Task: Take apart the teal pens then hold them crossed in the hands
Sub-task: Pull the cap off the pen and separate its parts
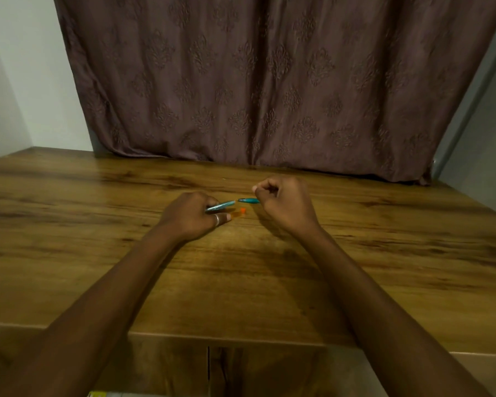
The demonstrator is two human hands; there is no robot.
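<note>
Nearest me, a yellow-white scrap at the bottom edge, print unreadable. My left hand is curled around a teal pen piece; my right hand is fisted on another teal piece, tips nearly meeting above the wooden table. An orange part lies beneath. Patterned brown curtain behind.

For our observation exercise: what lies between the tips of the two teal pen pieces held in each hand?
In the head view, only bare wooden table shows between the left hand's teal piece and the right hand's teal piece; an orange piece lies just nearer.
</note>
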